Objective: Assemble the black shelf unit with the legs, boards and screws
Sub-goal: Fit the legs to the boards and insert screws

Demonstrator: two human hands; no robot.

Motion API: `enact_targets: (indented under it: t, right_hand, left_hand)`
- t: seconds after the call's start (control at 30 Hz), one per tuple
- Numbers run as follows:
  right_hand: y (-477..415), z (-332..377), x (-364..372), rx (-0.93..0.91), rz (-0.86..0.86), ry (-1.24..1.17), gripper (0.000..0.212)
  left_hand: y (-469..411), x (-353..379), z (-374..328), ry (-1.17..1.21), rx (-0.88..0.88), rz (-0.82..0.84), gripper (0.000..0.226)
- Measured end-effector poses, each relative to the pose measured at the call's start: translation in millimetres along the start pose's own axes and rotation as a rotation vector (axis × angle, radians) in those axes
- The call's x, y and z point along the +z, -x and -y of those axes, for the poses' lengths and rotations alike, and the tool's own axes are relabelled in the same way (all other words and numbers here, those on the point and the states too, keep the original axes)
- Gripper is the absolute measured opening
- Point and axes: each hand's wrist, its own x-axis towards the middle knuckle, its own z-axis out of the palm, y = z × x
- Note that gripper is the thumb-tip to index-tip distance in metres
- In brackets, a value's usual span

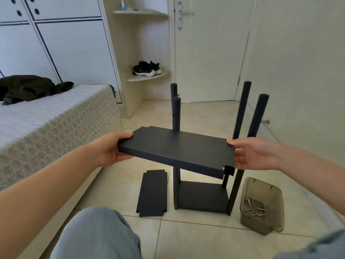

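The shelf unit stood part-built on the tiled floor (186, 236). Four black legs (177, 113) were upright, and a bottom board (203, 197) sat between them low down, level, apparently already fixed in place, though no screw heads could be made out there.

A second board (175, 152) was held in the air near the person, about halfway up the legs and in front of them. It tilted, with its near right corner lowest. The left hand (110, 149) gripped its left end, thumb on top and fingers curled underneath. The right hand (253, 154) pinched the right end, thumb on the upper face and fingers below. Whether the notched corners touched any leg could not be told; the board hid the near left leg where it crossed it.

A spare board (152, 193) lay flat on the floor just left of the unit, untouched. To the right, a cloudy plastic tub (261, 184) lay tipped on the floor with a small pile of screws (253, 206) inside. A bed (56, 116) ran along the left.

By my reading, the job was roughly a third done: frame and lowest shelf up, middle shelf in hand but not seated. Still left would be levelling this board between the legs, screwing it on, then fitting and fastening the last board.
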Motion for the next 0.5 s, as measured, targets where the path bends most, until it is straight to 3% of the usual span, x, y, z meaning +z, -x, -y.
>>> enact_targets:
  t: [0.13, 0.23, 0.4, 0.5]
  right_hand:
    - [21.1, -9.2, -3.2, 0.071, -0.055, -0.097, 0.061]
    - [37.4, -11.5, 1.7, 0.005, -0.040, -0.122, 0.045]
    - [68.7, -2.3, 3.1, -0.034, 0.064, -0.194, 0.051]
    - [79.8, 10.3, 1.8, -0.071, 0.019, -0.147, 0.047]
  left_hand:
    - [21.6, 13.1, -1.1, 0.001, 0.016, 0.000, 0.014]
    - [37.4, 22.4, -0.7, 0.015, 0.016, -0.017, 0.012]
    - [60.2, 32.2, -8.8, 0.080, 0.048, -0.020, 0.012]
    - [69.4, 35.4, -17.0, 0.104, 0.085, -0.003, 0.013]
